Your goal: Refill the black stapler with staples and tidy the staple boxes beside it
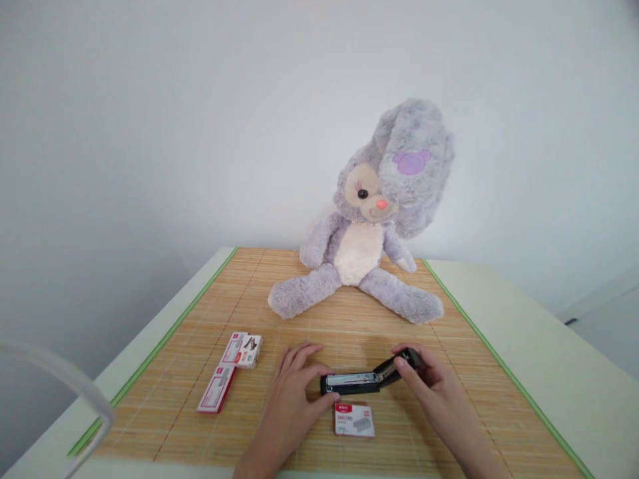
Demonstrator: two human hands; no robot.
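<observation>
A black stapler point(352, 381) lies opened out on the bamboo mat, its metal staple channel facing up. My left hand point(294, 392) holds its left end between thumb and fingers. Around the raised top arm at the right end, my right hand point(429, 379) is closed, thumb on the near side. Just below the stapler sits a small white and red staple box point(354, 420), close to my left thumb and touched by neither hand as far as I can see. Whether staples are in the channel is too small to tell.
Left of my hands are two flat red and white boxes point(217, 389) and a small white box point(249, 351) with a stapler picture. A grey plush rabbit point(359, 253) sits at the back of the green-edged bamboo mat point(174, 372). A white curved bar point(74, 372) crosses the lower left.
</observation>
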